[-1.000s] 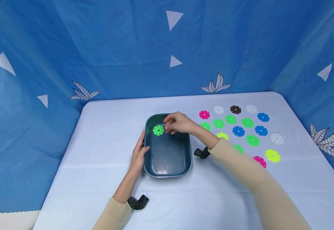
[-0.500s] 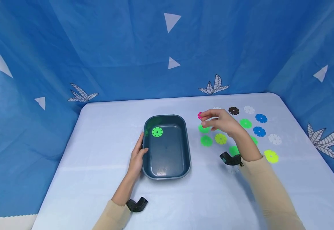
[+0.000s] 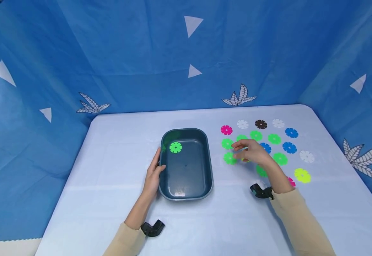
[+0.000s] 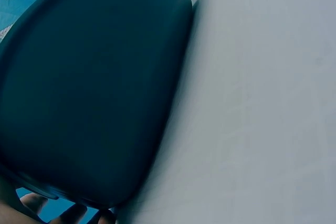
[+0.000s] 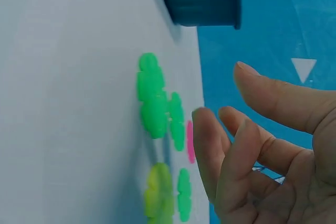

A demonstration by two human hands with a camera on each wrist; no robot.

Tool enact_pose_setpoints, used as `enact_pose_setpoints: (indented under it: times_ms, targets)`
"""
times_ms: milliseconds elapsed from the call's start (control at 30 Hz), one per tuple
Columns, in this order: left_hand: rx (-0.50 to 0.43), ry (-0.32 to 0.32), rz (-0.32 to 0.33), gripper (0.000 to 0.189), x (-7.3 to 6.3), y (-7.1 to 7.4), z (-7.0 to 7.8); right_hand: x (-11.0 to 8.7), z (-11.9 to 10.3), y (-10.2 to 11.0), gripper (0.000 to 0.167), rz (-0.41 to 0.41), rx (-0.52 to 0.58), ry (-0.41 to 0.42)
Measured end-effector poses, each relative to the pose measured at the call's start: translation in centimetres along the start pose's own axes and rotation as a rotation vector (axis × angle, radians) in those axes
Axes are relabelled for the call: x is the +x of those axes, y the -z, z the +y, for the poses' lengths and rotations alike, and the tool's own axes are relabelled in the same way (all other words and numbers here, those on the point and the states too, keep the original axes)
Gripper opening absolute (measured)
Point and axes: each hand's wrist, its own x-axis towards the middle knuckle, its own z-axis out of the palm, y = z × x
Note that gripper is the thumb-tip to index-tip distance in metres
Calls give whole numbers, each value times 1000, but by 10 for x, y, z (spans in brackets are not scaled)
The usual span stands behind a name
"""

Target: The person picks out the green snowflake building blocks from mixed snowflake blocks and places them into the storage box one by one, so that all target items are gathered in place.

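two hands (image 3: 151, 177) (image 3: 253, 151) — left gripping tray (image 3: 186, 174), right half-curled above discs (image 3: 227, 144)

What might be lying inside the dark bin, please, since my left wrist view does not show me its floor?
Observer: One green disc with a notched edge lies in the dark bin, toward its far end.
Operator: Thank you; is the right hand holding anything?
Observer: No, the right wrist view shows its fingers apart from the thumb, with nothing between them.
Operator: And where is that hand, if I may ask?
Observer: In the head view it appears to the right of the dark bin, with a second green disc showing next to its fingers.
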Motion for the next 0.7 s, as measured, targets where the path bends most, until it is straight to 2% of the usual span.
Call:
enact_pose_setpoints:
  times_ms: [333, 533, 700]
  targets:
    - [3, -5, 4, 61, 0, -1, 0, 5, 12, -9, 43, 49, -105, -19]
    - [0, -6, 3, 62, 0, 0, 0, 9, 11, -16, 43, 81, -220, -27]
    - [-5, -6, 4, 62, 0, 0, 1, 11, 11, -21, 43, 105, -331, 10]
